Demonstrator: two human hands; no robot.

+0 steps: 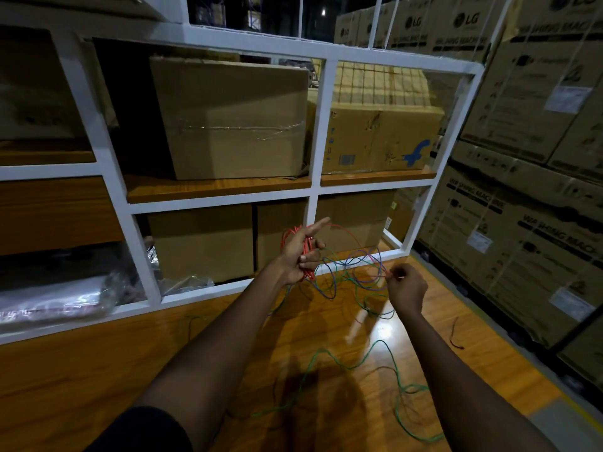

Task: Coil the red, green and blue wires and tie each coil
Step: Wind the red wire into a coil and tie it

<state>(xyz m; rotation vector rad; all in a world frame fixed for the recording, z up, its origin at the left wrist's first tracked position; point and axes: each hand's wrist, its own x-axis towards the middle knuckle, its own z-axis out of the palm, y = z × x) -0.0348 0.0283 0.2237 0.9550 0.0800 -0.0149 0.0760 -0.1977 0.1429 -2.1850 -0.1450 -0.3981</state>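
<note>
Shelving (313, 190) with boxes (235, 119) (cardboard), left grip (298, 252) clutching red coil (286, 234), right grip (406, 285) pinching red wire (352, 234)

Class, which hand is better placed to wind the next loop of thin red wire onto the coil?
Probably the right hand: it pinches the loose thin red wire, while the left hand is occupied gripping the coil of red wire.
</note>
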